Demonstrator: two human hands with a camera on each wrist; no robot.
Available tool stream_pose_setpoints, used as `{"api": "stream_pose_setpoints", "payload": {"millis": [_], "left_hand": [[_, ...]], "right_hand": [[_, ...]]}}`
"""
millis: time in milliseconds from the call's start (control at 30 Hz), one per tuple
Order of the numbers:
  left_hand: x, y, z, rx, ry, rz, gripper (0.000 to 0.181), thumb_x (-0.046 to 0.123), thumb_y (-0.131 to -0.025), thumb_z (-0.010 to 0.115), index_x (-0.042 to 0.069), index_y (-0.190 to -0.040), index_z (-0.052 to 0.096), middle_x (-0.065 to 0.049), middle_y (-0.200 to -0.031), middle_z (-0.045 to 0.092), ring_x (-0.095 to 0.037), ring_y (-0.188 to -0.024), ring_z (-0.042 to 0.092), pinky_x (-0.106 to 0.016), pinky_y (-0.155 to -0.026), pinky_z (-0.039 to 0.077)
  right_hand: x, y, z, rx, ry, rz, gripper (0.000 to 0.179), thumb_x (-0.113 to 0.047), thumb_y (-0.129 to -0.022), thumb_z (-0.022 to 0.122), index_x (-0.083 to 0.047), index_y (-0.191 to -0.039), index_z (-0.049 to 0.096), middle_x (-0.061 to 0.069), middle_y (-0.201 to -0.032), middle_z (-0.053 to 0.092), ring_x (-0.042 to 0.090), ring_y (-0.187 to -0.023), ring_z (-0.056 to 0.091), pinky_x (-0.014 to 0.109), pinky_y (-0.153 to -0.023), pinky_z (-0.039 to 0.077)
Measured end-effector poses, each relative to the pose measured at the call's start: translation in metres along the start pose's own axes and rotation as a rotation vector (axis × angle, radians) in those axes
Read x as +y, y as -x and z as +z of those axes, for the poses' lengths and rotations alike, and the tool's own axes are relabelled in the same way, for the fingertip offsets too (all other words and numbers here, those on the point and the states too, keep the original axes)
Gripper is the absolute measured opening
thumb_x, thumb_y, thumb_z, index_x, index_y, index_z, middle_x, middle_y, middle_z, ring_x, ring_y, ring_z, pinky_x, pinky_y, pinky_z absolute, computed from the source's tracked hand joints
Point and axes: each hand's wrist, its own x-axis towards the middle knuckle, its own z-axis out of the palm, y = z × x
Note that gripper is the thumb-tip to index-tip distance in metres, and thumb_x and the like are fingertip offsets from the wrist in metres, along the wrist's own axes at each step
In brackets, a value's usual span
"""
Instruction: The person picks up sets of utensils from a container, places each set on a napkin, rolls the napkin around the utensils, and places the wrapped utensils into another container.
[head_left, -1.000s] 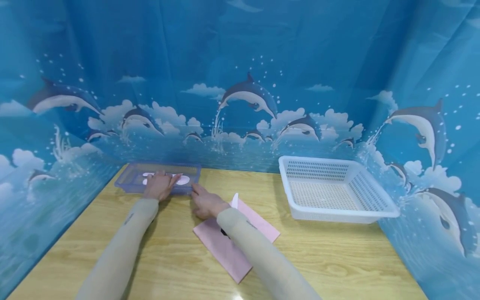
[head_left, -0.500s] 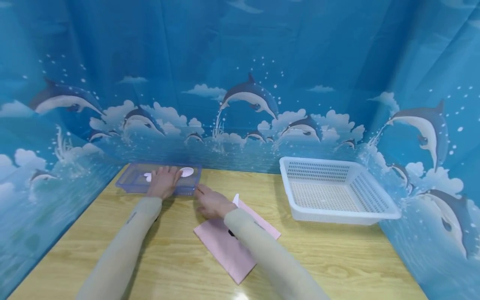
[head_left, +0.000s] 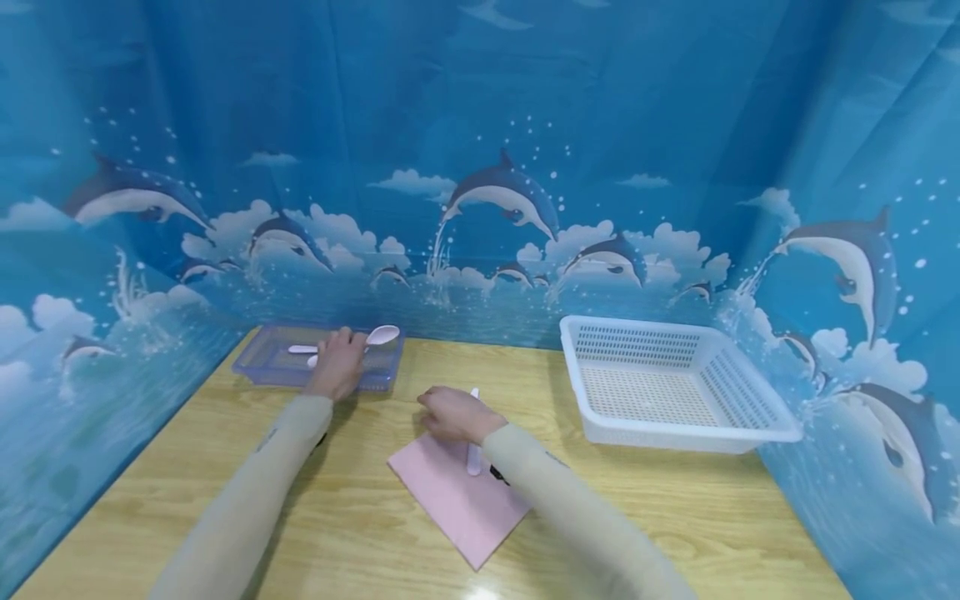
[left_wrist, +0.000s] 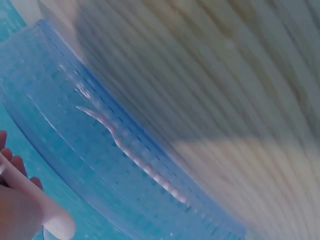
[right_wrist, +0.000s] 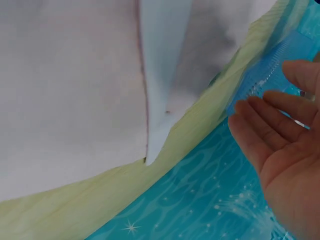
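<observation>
My left hand [head_left: 337, 365] grips a pale pink spoon [head_left: 383, 335] by its handle over the translucent purple basket [head_left: 273, 375] at the back left. The spoon's bowl points right, past the fingers. In the left wrist view, the hand [left_wrist: 20, 202] curls around the spoon's handle [left_wrist: 42, 202]. Another pale utensil [left_wrist: 145, 165] shows through the basket wall. My right hand [head_left: 453, 413] hovers over the far corner of a folded pink napkin [head_left: 465, 508], fingers loosely bent and holding nothing. Beneath it lies a pale knife [head_left: 474, 460], partly hidden by the hand, its blade [right_wrist: 159, 100] visible in the right wrist view.
A white perforated basket [head_left: 675, 429] stands at the back right of the wooden table [head_left: 360, 517]. Behind the table hangs a blue curtain [head_left: 465, 108] printed with dolphins.
My left hand has lifted the spoon and moved slightly right with it. The right hand has left the purple basket's corner and come back right, over the napkin.
</observation>
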Motion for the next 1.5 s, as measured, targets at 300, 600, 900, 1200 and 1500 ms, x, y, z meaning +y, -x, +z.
{"api": "stream_pose_setpoints", "payload": {"millis": [300,600,900,1200,1500], "left_hand": [[0.016,-0.001,0.002,0.086,0.062,0.131,0.015,-0.002,-0.092,0.057,-0.003,-0.106,0.063,-0.021,-0.097,0.056,-0.039,-0.093,0.052,-0.053,-0.08,0.043],[0.037,-0.005,0.001,0.142,0.09,0.218,0.012,0.007,-0.093,0.063,0.001,-0.1,0.071,-0.012,-0.087,0.062,-0.03,-0.081,0.054,-0.046,-0.072,0.044],[0.066,-0.007,-0.007,0.087,0.133,0.269,0.017,0.012,-0.095,0.063,0.003,-0.106,0.073,-0.006,-0.082,0.062,-0.021,-0.075,0.052,-0.035,-0.064,0.045],[0.089,-0.006,-0.004,-0.019,0.349,0.136,0.017,0.014,-0.095,0.064,0.004,-0.106,0.072,-0.006,-0.084,0.068,-0.015,-0.073,0.059,-0.031,-0.063,0.049],[0.111,0.001,0.007,-0.262,0.568,-0.071,0.014,0.012,-0.093,0.065,-0.001,-0.093,0.07,-0.01,-0.083,0.071,-0.014,-0.07,0.062,-0.027,-0.062,0.053]], "right_hand": [[0.022,0.028,0.005,0.087,-0.06,-0.04,0.018,-0.01,-0.096,0.06,-0.006,-0.108,0.073,0.006,-0.102,0.073,0.016,-0.093,0.069,0.027,-0.083,0.055],[0.038,0.053,0.009,0.18,-0.035,-0.021,0.008,-0.006,-0.091,0.066,-0.008,-0.092,0.074,0.003,-0.087,0.071,0.016,-0.082,0.067,0.027,-0.075,0.055],[0.051,0.076,0.012,0.118,-0.058,0.042,0.016,-0.003,-0.086,0.067,-0.011,-0.072,0.068,-0.003,-0.067,0.061,0.006,-0.059,0.047,0.02,-0.057,0.044],[0.063,0.094,0.015,0.06,-0.074,0.083,0.024,-0.012,-0.088,0.07,-0.015,-0.065,0.062,-0.008,-0.063,0.055,0.005,-0.058,0.045,0.02,-0.057,0.042],[0.071,0.101,0.017,0.009,-0.102,0.107,0.007,-0.017,-0.085,0.073,-0.013,-0.08,0.073,-0.002,-0.079,0.067,0.008,-0.071,0.057,0.023,-0.068,0.05]]}}
